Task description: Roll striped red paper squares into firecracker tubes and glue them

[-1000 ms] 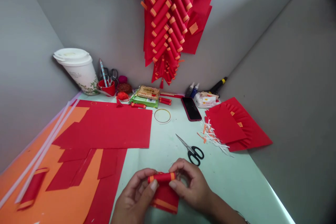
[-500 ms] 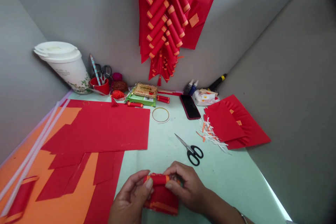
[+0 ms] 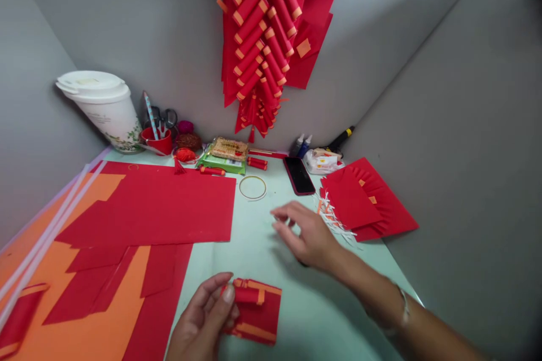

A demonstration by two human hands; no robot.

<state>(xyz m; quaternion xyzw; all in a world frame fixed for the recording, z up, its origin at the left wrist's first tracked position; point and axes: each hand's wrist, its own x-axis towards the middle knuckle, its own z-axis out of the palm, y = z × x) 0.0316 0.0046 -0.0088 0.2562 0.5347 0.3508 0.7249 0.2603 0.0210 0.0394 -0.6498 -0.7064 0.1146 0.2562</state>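
My left hand (image 3: 207,313) is at the front middle of the table, thumb and fingers pinching the left end of a small red paper roll (image 3: 248,295) with an orange band at its right end. Under the roll is a red paper piece (image 3: 269,316) with orange strips along its upper and lower edges; whether it is joined to the roll, I cannot tell. My right hand (image 3: 307,234) hovers farther forward, thumb and fingers curved and apart, nothing seen between them. It covers the scissors, of which only a dark bit of handle (image 3: 302,263) shows beneath the palm.
Red sheets (image 3: 169,203) over orange paper lie at left. A gold ring (image 3: 253,187), a phone (image 3: 298,176), paper shreds (image 3: 328,211) and red paper (image 3: 351,197) lie beyond. A lidded cup (image 3: 101,107) stands back left; a firecracker decoration (image 3: 258,39) hangs on the wall.
My right hand has let go of the roll and moved forward and right, over the scissors. The left hand keeps its hold, and the right end of the roll is now uncovered.
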